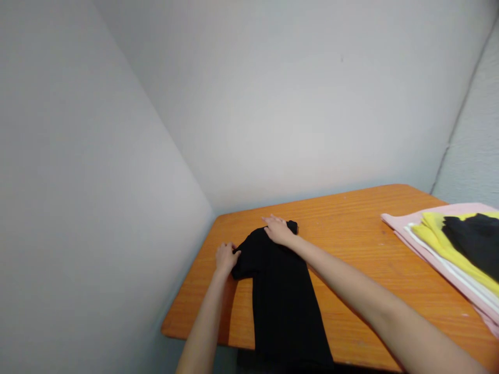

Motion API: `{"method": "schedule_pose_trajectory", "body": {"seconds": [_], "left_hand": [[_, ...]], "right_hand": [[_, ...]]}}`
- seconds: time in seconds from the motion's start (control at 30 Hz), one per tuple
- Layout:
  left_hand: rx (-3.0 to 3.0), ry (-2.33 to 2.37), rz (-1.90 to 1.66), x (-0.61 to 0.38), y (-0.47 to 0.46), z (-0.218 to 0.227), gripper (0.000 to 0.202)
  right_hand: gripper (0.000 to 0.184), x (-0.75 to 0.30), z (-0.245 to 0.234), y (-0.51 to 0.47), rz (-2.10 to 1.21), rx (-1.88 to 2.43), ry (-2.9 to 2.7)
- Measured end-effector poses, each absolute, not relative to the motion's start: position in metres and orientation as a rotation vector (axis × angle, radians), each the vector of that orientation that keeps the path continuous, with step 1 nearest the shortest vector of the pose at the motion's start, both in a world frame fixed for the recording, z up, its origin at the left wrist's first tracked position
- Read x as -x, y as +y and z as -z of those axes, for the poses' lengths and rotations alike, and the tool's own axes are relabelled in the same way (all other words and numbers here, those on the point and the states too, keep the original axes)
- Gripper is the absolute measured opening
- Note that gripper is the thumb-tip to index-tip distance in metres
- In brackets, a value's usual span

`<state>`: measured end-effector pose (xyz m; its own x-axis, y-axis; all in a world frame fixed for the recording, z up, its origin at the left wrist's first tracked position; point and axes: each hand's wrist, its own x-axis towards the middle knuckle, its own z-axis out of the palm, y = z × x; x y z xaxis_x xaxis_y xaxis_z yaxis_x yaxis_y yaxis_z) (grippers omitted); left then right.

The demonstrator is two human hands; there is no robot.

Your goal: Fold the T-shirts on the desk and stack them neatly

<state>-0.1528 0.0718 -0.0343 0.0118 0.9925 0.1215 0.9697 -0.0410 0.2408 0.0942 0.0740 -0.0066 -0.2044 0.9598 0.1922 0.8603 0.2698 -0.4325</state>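
Note:
A black short-sleeved shirt (283,291) lies spread on the orange-brown wooden table (351,223), its lower end hanging over the front edge. My left hand (226,258) pinches the end of the left sleeve between thumb and fingers. Across the upper part of the shirt, near the neck and shoulder, my right hand (277,229) rests flat with its fingers stretched out. Beyond that hand the other sleeve shows only as a small dark bunch at the far side.
On the table's right side lies a pile of flat garments: a pink cloth (405,222), a white one, a yellow one (432,234) and a black one (473,239) on top. Pale walls (296,104) close in the table at the back and left.

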Motion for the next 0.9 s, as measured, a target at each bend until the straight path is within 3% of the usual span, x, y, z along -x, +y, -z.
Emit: {"method": "schedule_pose_trajectory", "body": {"seconds": [0.3, 0.53, 0.77, 0.9], "left_hand": [[-2.212, 1.922, -0.718, 0.152, 0.042, 0.023, 0.014], [-2.27, 1.845, -0.896, 0.16, 0.031, 0.0, 0.02], [-2.182, 1.814, -1.186, 0.164, 0.021, -0.018, 0.032], [-2.128, 1.901, -1.156, 0.181, 0.037, -0.022, 0.03]], "right_hand": [[0.024, -0.115, -0.003, 0.121, -0.553, 1.562, -2.284], [0.023, -0.126, -0.034, 0.125, -0.707, 1.294, -2.339], [0.023, -0.127, -0.063, 0.122, -0.625, 1.146, -2.347], [0.027, -0.108, -0.065, 0.131, -0.553, 1.207, -2.358]]}}
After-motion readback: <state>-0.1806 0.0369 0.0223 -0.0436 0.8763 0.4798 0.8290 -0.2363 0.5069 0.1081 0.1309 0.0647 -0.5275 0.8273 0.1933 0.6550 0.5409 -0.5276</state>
